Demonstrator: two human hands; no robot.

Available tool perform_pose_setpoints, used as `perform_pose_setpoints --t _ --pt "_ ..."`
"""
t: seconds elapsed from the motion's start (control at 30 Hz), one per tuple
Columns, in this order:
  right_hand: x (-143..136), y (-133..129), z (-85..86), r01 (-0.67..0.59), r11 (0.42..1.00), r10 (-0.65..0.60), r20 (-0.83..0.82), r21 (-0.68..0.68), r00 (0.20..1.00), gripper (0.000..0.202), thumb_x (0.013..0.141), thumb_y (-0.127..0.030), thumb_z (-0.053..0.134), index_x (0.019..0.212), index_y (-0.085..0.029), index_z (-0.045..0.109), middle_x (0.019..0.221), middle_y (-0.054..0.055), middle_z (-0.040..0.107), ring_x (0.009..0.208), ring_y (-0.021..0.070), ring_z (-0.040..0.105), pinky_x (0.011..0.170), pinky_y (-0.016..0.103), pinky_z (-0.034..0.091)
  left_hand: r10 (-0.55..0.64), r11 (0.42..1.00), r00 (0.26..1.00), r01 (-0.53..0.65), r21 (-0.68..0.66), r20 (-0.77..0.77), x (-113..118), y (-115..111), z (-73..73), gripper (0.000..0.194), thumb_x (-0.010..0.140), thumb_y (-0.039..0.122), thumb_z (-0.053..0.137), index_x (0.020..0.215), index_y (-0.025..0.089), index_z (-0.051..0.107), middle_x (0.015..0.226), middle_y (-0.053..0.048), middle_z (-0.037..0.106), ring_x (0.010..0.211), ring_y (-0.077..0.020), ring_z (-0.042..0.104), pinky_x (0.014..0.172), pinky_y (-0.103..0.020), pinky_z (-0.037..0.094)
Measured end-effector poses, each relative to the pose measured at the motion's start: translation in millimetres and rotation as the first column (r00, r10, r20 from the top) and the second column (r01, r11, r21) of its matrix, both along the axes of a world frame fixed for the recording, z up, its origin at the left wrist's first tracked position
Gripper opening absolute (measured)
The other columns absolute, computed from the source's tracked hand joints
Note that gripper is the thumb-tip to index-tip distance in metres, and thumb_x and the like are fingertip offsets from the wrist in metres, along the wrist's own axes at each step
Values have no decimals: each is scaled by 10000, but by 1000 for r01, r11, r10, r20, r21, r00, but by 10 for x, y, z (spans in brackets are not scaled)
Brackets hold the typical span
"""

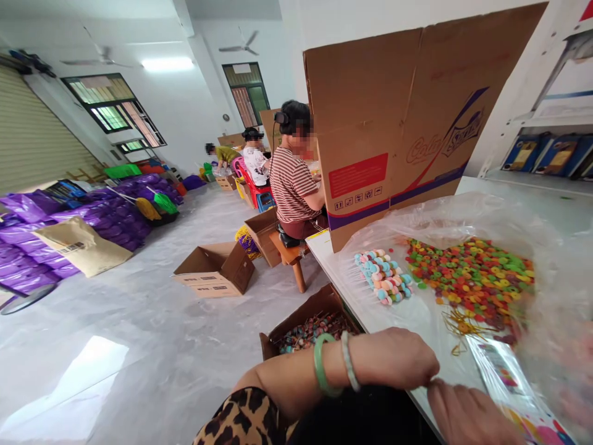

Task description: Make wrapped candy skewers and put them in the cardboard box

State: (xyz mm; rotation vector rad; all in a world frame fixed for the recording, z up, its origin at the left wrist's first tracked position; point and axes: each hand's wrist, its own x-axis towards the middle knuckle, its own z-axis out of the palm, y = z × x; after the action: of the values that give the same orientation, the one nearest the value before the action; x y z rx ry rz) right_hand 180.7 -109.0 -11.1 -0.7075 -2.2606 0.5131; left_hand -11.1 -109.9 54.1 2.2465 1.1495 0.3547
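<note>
the person's left hand (pixel 401 357) and right hand (pixel 467 411) meet, fingers curled — can't tell what's pinched in there, if anything — and the shiny printed packet (pixel 500 371) lies just past the right, its nearer hand, long axis slanting toward the gold ties (pixel 466 324).

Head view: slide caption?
Left hand and right hand close together at the table edge, near candy rings and stacked pastel sweets.

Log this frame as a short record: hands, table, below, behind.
hands: left hand and right hand meet by the table edge
held item: cannot be made out
on table: coloured candy rings, marshmallow skewers, gold ties, printed packet
below: open box of sticked sweets
behind: upright carton, seated co-worker in stripes
</note>
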Motion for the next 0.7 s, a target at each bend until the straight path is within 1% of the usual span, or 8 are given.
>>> perform_pose_setpoints --t 0.13,0.23,0.3,0.37,0.43,0.5,0.6,0.7 --pt "-121 343 252 184 821 -310 -152 -540 939 280 790 -425 607 581 -263 516 480 -2 394 449 151 364 489 323 303 315 828 948 -302 473 53 277 -188 -162 286 893 155 420 1045 117 659 897 -183 661 812 -263 598 749 -407 441" --pt "-317 419 325 60 710 -311 -236 -702 921 383 776 -570 562 578 -264 445 469 -36 325 406 126 286 436 304 269 390 817 829 -512 265 400 290 -137 -295 317 928 256 397 1130 143 614 997 -181 640 935 -264 587 871 -431 433" --pt "-407 321 337 -40 643 -310 -307 -765 900 429 772 -603 540 560 -259 398 465 -43 305 407 120 279 431 298 283 539 777 532 -613 -142 652 216 -111 -374 345 919 378 444 1166 173 572 1067 -152 619 968 -238 587 860 -398 463" --pt "-430 149 332 44 743 -296 -269 -668 917 417 837 -585 462 594 -246 459 498 -10 393 475 150 394 498 306 357 683 729 323 -352 -587 655 120 -160 -447 507 860 567 504 1193 186 531 1079 -121 613 905 -217 617 765 -374 502" --pt "-413 -18 293 189 808 -280 -81 -558 957 351 832 -549 532 680 -236 571 603 33 532 624 187 515 616 317 406 709 520 498 109 -847 500 11 -255 -526 688 785 765 438 1022 138 594 892 -125 649 765 -232 641 682 -391 508" --pt "-389 -131 195 222 875 -198 99 -430 975 302 828 -498 588 733 -215 630 660 66 582 710 201 547 708 327 409 593 323 684 282 -903 426 -112 -332 -614 767 728 848 397 867 128 620 763 -144 662 667 -241 638 620 -371 487" --pt "-351 -206 -39 228 860 -140 218 -457 966 287 903 -394 469 750 -204 619 692 71 605 720 185 552 703 313 411 512 508 756 117 -853 408 -282 -378 -709 630 761 762 480 817 151 624 702 -71 637 484 -116 480 484 -245 352" --pt "-287 -224 -259 74 395 -128 24 -916 991 225 826 -406 532 747 -198 563 546 -15 510 502 123 447 519 256 360 229 807 939 -34 -589 258 -376 -416 -680 452 824 616 549 859 178 656 751 -22 631 622 -134 526 576 -238 373"
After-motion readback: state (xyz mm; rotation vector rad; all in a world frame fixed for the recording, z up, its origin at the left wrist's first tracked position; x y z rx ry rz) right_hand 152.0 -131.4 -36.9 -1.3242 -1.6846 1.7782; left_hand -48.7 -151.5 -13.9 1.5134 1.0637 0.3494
